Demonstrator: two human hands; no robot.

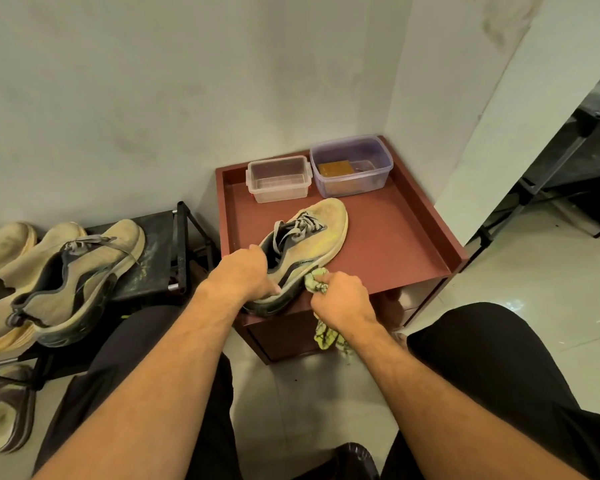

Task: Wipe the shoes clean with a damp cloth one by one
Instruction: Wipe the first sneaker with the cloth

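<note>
Cloth (317,283) bunched in right fingers (321,299) touches shoe (312,233) sole.

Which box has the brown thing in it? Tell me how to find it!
Look at the dark red table in the corner. Two see-through boxes sit along its back edge. Yours is the purple-tinted box on the right, bigger and rounder than the clear box beside it.
</note>
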